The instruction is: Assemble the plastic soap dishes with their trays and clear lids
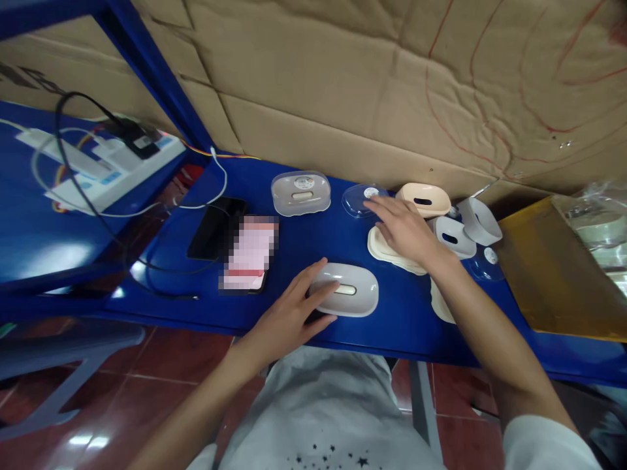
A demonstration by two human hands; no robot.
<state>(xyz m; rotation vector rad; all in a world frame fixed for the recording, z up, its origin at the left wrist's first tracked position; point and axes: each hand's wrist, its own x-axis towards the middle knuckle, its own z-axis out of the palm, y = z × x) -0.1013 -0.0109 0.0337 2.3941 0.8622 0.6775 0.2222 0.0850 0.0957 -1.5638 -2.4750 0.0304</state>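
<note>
My left hand (296, 303) spans the left end of a pale grey oval dish (360, 300), which looks like a soap dish. A cream strip fills the slot in its middle, and one of my fingers rests over it. My right hand (404, 228) stretches out with its fingers apart, fingertips at the edge of a clear plastic lid (353, 201) with a round sticker. Beneath that hand lie cream oval plates (376, 245), partly hidden. Behind the left hand stands a grey dish under a clear cover (279, 196), also stickered.
To the right are a peach slotted shell (438, 203), white slotted shells (467, 247), another clear lid (482, 269) and a brown carton (548, 274). A lit phone (252, 254) and a black device (210, 228) lie left. Cables run from a power strip (132, 173). Cardboard (318, 85) walls the back.
</note>
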